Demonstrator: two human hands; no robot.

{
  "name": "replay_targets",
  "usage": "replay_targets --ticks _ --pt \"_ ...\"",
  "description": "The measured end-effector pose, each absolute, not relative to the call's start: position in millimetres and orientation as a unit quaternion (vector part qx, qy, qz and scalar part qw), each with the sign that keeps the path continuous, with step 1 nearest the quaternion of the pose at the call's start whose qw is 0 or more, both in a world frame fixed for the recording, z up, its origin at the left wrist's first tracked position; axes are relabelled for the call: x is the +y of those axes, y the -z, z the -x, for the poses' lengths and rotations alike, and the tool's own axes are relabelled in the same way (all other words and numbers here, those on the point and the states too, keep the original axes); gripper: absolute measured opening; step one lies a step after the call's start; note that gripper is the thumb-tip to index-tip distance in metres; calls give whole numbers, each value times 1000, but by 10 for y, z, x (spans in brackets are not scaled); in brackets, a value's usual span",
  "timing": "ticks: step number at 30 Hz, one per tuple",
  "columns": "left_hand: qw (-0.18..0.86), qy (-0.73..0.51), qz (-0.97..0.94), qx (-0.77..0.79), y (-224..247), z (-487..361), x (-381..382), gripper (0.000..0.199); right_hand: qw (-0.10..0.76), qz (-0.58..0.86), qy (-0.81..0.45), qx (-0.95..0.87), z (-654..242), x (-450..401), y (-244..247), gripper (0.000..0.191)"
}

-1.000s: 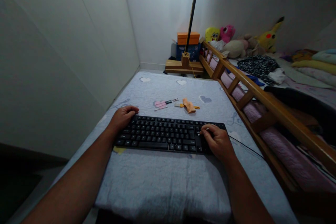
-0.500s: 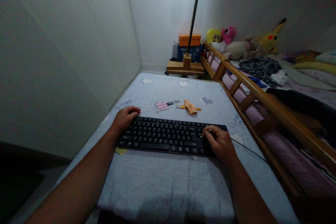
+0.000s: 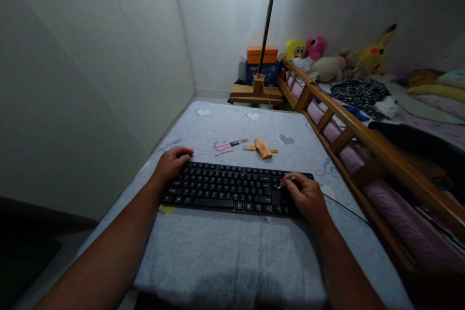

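A black keyboard (image 3: 225,186) lies flat on the patterned cloth in front of me. My left hand (image 3: 172,164) grips its upper left corner, with the fingers along the far edge. Over the number keys at the right end, my right hand (image 3: 305,196) pinches a thin cotton swab (image 3: 279,187), whose white tip points down toward the keys. Whether that tip touches them I cannot tell. Beyond the keyboard lie another cotton swab (image 3: 224,152), a slim tool with a black grip and metal tip (image 3: 240,142), and an orange cloth (image 3: 262,148) across a yellow-handled brush (image 3: 249,147).
The keyboard cable (image 3: 348,210) runs off to the right toward a wooden bed rail (image 3: 337,111). Plush toys and clothes lie on the bed behind it. A dark lamp pole (image 3: 268,19) rises at the far end, beside stacked boxes (image 3: 262,54). White cupboard doors (image 3: 145,58) stand left.
My right hand has shifted very slightly over the number keys, with the swab still pinched. The left hand and keyboard look the same.
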State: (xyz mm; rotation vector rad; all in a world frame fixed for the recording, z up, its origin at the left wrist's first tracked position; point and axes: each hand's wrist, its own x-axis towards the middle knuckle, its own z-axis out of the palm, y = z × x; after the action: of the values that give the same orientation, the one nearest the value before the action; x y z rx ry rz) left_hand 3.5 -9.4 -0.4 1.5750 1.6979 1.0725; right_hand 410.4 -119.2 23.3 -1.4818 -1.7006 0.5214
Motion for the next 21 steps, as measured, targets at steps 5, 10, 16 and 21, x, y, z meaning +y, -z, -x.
replay_targets --ticks 5,10,16,21 --pt "296 -420 -577 635 -35 -47 -101 27 411 587 -237 -656 -4131 -1133 -228 22" --pt "300 -434 -565 635 -29 -55 -91 27 417 584 -243 -653 -4134 -1090 -266 22" --pt "307 -440 -556 635 -20 -56 -69 27 414 579 -257 -653 -4153 -1042 -275 25" --pt "314 -446 -548 634 -14 -55 -42 29 408 583 -257 -654 -4161 -1009 -282 26"
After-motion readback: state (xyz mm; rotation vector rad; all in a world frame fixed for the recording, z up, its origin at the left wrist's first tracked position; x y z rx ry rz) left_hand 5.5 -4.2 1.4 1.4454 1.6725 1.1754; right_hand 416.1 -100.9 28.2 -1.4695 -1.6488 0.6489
